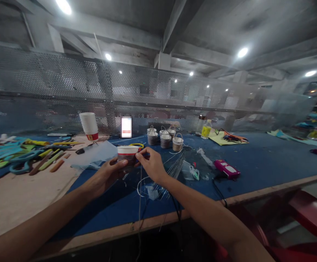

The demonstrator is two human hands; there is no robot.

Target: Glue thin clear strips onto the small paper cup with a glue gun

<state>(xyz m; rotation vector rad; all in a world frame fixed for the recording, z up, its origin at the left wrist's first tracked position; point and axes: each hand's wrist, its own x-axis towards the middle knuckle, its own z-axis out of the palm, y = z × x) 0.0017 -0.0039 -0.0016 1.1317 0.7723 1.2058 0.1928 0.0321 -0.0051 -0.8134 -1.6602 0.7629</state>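
Note:
A paper cup [128, 150], white at the rim with a red band, is upright above the blue tabletop, its lower part wrapped in dark brownish cord. My left hand [111, 174] is closed around the cup's lower left side, the thumb across its front. At the cup's right edge, my right hand [152, 163] pinches with thumb and forefinger, apparently on the thin grey cord [140, 211] that hangs below and past the table edge. The exact grip point is partly hidden by the fingers. Yellow-handled scissors [137, 145] lie behind the cup.
Several small cord-wrapped cups with looped handles [165, 140] stand behind. Loose wires [174, 169] and plastic scraps lie right of my hands, near a purple device [226, 169]. Stacked paper cups [88, 123] and blue scissors [22, 163] are left. Red chairs [311, 214] stand at right.

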